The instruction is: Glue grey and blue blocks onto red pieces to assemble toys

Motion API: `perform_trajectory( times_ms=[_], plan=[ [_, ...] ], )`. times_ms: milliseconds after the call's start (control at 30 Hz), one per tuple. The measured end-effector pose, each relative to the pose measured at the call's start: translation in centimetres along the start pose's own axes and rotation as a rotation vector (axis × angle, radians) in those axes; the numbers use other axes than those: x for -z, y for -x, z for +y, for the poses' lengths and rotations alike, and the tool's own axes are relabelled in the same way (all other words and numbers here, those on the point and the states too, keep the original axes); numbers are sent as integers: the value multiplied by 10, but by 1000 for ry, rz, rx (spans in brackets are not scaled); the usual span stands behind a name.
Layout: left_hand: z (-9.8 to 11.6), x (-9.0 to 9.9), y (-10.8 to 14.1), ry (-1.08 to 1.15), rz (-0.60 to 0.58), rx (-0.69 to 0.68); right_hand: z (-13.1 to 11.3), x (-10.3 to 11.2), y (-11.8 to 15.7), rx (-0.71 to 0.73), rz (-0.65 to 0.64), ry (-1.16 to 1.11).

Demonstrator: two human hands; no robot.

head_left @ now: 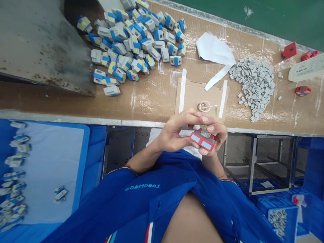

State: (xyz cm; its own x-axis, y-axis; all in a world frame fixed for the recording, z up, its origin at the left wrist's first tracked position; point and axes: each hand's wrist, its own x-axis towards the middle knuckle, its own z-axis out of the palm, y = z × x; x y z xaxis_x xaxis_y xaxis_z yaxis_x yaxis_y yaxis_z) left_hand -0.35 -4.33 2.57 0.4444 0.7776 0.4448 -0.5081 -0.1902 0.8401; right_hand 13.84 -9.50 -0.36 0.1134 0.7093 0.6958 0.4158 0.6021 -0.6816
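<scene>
A small red and grey toy piece (203,139) with two pale blue panels is held in front of my chest, at the table's front edge. My left hand (177,131) grips its left side, the thumb along the lower edge. Around the right side and top are the fingers of my right hand (215,135). Just beyond my fingers, a small round cup (204,106) with a thin white stick stands on a cardboard sheet (192,91) with white tape strips.
Many grey, blue and yellow blocks (136,37) lie beside a metal chute (45,44). Right of a white cloth (215,49) is a heap of small grey parts (255,81). A red piece (303,90) lies near a clear bottle (307,69). A blue tray (84,162) stands lower left.
</scene>
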Motion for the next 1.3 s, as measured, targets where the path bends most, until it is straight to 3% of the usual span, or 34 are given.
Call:
perform_trajectory(
  times_ms=[167, 300, 467, 600, 733, 867, 1133, 1300],
  plan=[
    [-1, 1, -2, 10, -2, 6, 5, 0, 1, -2, -20, -193],
    [-1, 1, -2, -8, 21, 9, 13, 5, 17, -70, -98, -87],
    [-2, 2, 2, -33, 69, 59, 18, 8, 35, -154, -99, 21],
    [-1, 8, 2, 4, 34, 100, -1, 6, 14, -169, -147, 200],
    [4, 24, 2, 77, -46, 247, -32, 16, -31, -42, -126, 28],
    [12, 32, 0, 188, -144, 363, -43, 29, -54, -90, -227, 65],
    [14, 3, -4, 257, 29, 456, -41, 22, -50, -165, -251, 326],
    [19, 3, -6, 359, 100, 612, -43, 21, -50, -136, -242, 331]
  ],
)
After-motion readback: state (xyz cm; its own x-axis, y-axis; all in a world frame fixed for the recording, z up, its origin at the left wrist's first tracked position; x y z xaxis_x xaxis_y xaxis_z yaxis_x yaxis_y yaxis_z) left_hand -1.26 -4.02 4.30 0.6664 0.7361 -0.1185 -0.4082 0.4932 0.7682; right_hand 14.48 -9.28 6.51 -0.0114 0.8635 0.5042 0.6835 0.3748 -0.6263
